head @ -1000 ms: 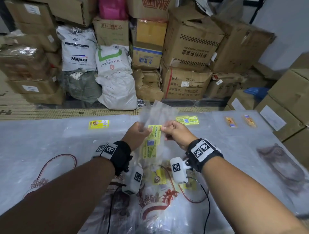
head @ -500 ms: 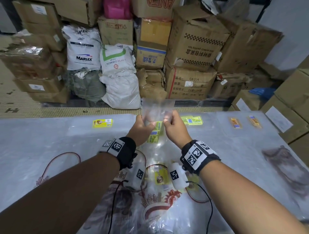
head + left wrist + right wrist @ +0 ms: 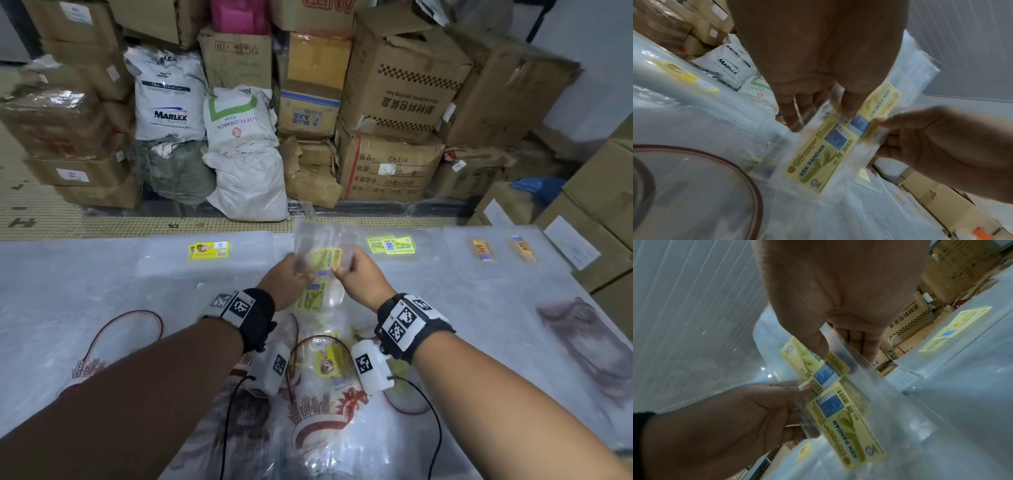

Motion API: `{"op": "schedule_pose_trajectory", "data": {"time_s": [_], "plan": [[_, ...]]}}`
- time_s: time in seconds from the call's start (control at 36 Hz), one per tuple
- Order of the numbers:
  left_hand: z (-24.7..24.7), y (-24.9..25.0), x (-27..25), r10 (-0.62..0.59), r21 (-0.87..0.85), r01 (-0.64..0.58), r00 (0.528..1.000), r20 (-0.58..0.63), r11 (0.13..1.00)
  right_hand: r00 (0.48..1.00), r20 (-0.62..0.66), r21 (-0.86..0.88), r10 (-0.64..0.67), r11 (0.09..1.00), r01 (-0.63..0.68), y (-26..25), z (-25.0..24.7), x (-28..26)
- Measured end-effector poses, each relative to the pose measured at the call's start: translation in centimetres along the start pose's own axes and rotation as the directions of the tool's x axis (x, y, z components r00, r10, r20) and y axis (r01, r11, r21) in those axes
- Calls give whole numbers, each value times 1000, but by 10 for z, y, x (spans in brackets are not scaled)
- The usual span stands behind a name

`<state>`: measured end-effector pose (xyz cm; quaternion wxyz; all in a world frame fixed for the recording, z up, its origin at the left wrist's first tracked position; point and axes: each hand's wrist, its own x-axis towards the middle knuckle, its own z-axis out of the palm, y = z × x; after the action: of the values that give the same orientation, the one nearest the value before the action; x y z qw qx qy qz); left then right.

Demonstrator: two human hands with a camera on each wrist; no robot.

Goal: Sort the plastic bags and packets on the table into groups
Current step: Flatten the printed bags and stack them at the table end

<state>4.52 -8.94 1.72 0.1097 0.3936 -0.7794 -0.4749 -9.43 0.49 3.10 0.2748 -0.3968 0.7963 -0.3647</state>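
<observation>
L hand + R hand: both pinching clear Kek Pandan bags, thumb over fingers, held up off table at centre. L wrist view: L thumb on upper label, R fingertips nipping the edge next to it. Two yellow-green labels visible, one bag overlapping the other, lower one hanging down twd table. Cannot tell which hand has which bag.

Change vs 1 s ago: then hands apart, one label showing betw them, bag spread flat. Half a sec ago: hands pushed together, raised, label mostly hidden. Now: hands a bit apart again, second label showing below first. Reads as two stuck bags being peeled apart, prob. to lay singly.

Meaning for task: same print on both, so both likely belong w/ matching Kek Pandan pair already lying just beyond R hand on far side. Separation not finished, nothing placed yet.

Outward: yellow snack-label bag alone at far L; two orange packets far R, well apart from the rest. Unsorted heap near body under wrists, incl. big red-print bags. Boxes + sacks beyond table.

Risk: thin film clings, bags could slip or re-stick.
</observation>
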Motion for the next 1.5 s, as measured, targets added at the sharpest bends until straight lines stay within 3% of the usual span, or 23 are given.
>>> {"op": "schedule_pose_trajectory", "data": {"time_s": [0.17, 0.36, 0.56, 0.69, 0.81, 0.92, 1.06, 1.14, 1.25, 1.36, 1.42, 1.5], "plan": [[-1, 3, 3, 85, 18, -83, 987, -140, 996, 994, -94, 61, -58, 996, 64, -4, -1, 5], [7, -10, -7, -24, 124, 23, 1000, 3, 992, 999, 44, -14, -2, 1000, 3, 11, 8, 0], [2, -12, -5, -34, 95, 34, 999, -5, 995, 996, 92, -58, 14, 998, -8, 14, 16, 2], [-17, -8, -5, -16, -10, 15, 997, -75, 1000, 998, 51, 99, -21, 995, 16, -1, 15, 7], [-41, -3, -10, 15, -113, -21, 999, -52, 993, 999, 43, 251, -25, 968, 14, -12, 22, 14], [-69, -9, -16, 15, 8, -14, 997, -76, 1000, 995, 96, 365, -26, 931, -11, -23, 35, 18], [-104, -15, -22, 19, 282, 16, 993, -118, 959, 997, 52, 342, 64, 936, -78, -21, 52, 27], [-124, -20, -26, 29, 512, 20, 996, -87, 859, 997, 12, 321, 78, 944, -78, -14, 55, 29], [-133, -29, -32, 35, 757, -14, 999, -12, 653, 1000, 22, 254, -19, 967, 13, -13, 60, 21], [-122, -45, -34, 34, 834, -34, 999, 18, 551, 981, 182, 182, -62, 983, 28, -12, 75, 18], [-115, -54, -35, 24, 827, -14, 1000, 1, 562, 969, 245, 216, -32, 976, -22, -10, 81, 18], [-110, -65, -37, -5, 801, 13, 1000, -13, 598, 960, 279, 119, 12, 992, -47, -6, 82, 16]]}}
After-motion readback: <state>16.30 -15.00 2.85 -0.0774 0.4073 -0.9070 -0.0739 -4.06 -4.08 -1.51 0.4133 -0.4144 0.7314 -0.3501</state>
